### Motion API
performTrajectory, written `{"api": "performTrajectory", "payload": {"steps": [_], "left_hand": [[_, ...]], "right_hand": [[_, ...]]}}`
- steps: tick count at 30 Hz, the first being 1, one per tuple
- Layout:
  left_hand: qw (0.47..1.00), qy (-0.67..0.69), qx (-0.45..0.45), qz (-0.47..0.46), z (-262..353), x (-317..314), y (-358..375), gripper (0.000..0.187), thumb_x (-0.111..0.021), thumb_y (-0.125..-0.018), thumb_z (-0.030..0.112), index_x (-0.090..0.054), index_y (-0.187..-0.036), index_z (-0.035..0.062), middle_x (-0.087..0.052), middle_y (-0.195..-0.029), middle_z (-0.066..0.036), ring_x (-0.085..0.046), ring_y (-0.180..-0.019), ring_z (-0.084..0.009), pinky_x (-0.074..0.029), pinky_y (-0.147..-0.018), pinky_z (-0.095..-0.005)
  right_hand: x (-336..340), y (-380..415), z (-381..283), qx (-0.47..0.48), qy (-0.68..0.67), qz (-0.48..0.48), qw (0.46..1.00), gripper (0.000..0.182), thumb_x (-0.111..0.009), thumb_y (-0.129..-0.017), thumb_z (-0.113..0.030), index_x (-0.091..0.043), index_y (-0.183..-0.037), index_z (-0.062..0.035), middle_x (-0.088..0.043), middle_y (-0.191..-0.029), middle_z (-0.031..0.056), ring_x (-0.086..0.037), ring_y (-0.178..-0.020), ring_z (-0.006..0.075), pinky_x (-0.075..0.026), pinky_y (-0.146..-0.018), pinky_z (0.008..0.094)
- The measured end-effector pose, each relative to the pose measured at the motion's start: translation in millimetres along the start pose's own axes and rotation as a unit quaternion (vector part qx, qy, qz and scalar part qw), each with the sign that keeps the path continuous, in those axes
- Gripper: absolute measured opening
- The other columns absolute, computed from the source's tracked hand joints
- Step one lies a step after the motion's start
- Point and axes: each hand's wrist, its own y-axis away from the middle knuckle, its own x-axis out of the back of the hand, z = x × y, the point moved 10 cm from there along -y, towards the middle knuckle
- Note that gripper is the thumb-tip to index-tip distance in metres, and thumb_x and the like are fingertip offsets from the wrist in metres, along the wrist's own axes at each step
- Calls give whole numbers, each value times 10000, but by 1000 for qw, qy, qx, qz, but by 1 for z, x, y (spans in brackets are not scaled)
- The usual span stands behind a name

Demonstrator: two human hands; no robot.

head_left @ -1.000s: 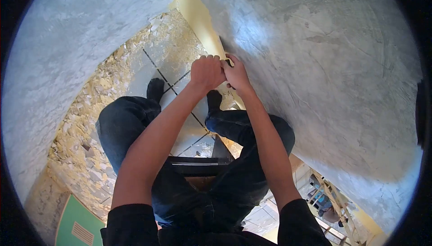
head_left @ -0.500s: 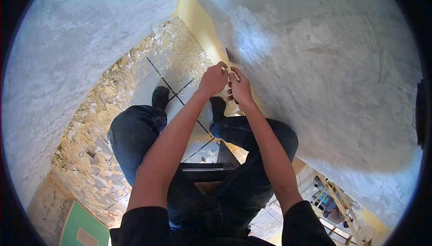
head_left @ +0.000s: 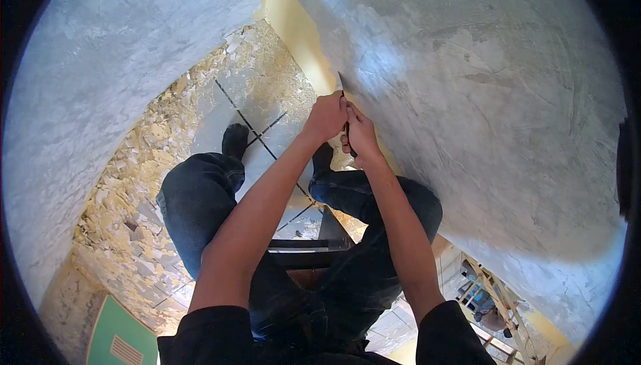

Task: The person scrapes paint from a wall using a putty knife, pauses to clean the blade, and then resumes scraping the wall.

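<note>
My right hand (head_left: pixel 362 133) is closed around the dark handle of a thin-bladed scraper (head_left: pixel 341 82). Its narrow blade points away from me and lies against the wall, by the edge of the yellow paint. My left hand (head_left: pixel 325 118) is closed at the front of the scraper, near where the blade begins, knuckles up. The fingertips of both hands are partly hidden. A strip of yellow paint (head_left: pixel 297 31) runs along the foot of the grey right-hand wall (head_left: pixel 481 118).
Paint flakes (head_left: pixel 137 195) cover much of the tiled floor (head_left: pixel 217 121), thickest along the left wall (head_left: pixel 120 45). My knees and feet are below my hands, with a dark stool-like frame (head_left: pixel 304 245) between my legs. A green panel (head_left: pixel 120 331) stands lower left, a wooden ladder (head_left: pixel 501 298) lower right.
The scraper's blade and handle show more clearly now. My left hand has shifted slightly right, in against the scraper and my right hand.
</note>
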Motion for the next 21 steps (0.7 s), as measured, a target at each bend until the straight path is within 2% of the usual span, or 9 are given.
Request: {"api": "performTrajectory", "payload": {"steps": [4, 8, 10, 11, 12, 14, 15, 19, 21], "left_hand": [[987, 133, 38, 83, -10, 13, 2, 281, -527, -862, 137, -624, -1012, -80, -633, -806, -290, -647, -774, -407, -510, -725, -432], [987, 117, 76, 81, -17, 8, 0, 326, -544, -817, 107, -623, -1079, -70, -636, -813, -288, -651, -765, -405, -509, -726, -421], [994, 51, 23, 89, -10, 7, -1, 302, -542, -795, 98, -625, -1034, -68, -629, -821, -289, -635, -755, -429, -503, -712, -430], [994, 6, -9, 110, -8, 8, -2, 233, -519, -844, 86, -636, -986, -58, -646, -817, -246, -638, -695, -345, -499, -661, -410], [994, 10, -8, 107, -5, 15, -2, 233, -519, -844, 86, -636, -986, -58, -646, -817, -246, -638, -695, -345, -499, -661, -410], [963, 224, 147, -34, -30, -6, -1, 198, -519, -876, 90, -644, -964, -36, -663, -742, -177, -672, -692, -255, -525, -641, -368], [949, 269, 158, -43, -37, -15, -2, 204, -509, -896, 102, -646, -971, -29, -665, -736, -129, -644, -656, -172, -514, -596, -322], [938, 309, 151, -29, -46, -10, 0, 223, -469, -924, 100, -632, -994, -35, -654, -730, -113, -610, -616, -155, -489, -548, -310], [933, 304, 158, -106, -38, -19, 6, 252, -413, -997, 130, -607, -986, -31, -577, -722, -38, -523, -625, -126, -426, -510, -292]], "right_hand": [[-3, -13, -1, 17, 38, 15, 999, 373, -397, -1019, -315, -523, -1327, -146, -451, -665, -9, -390, -445, 81, -341, -362, 261], [-3, -20, 3, 26, 42, 32, 998, 368, -419, -1014, -312, -544, -1319, -147, -425, -604, -18, -375, -436, 76, -312, -351, 258], [-7, -26, 5, 22, 35, 33, 999, 359, -430, -1012, -318, -568, -1300, -155, -418, -587, -26, -368, -431, 65, -288, -341, 245], [-7, -32, 4, 38, 39, 36, 998, 346, -429, -1011, -310, -581, -1283, -157, -425, -588, -26, -371, -436, 67, -291, -346, 245], [-5, -34, 1, 54, 42, 43, 997, 335, -429, -1010, -302, -594, -1266, -160, -432, -588, -26, -374, -442, 68, -294, -352, 246], [-6, -37, -1, 46, 43, 45, 997, 329, -424, -1011, -292, -599, -1255, -157, -439, -599, -26, -385, -455, 68, -296, -359, 244], [-9, -36, -4, 42, 40, 42, 997, 323, -420, -1011, -283, -605, -1243, -155, -446, -610, -25, -396, -468, 68, -299, -367, 243], [-16, -18, 4, 1, -42, 38, 998, 320, -416, -1008, -266, -604, -1233, -136, -473, -665, -24, -417, -498, 69, -319, -385, 239], [-18, -18, 9, -2, -47, 36, 998, 325, -413, -1009, -260, -587, -1255, -140, -480, -711, -28, -416, -506, 70, -324, -391, 235]]}}
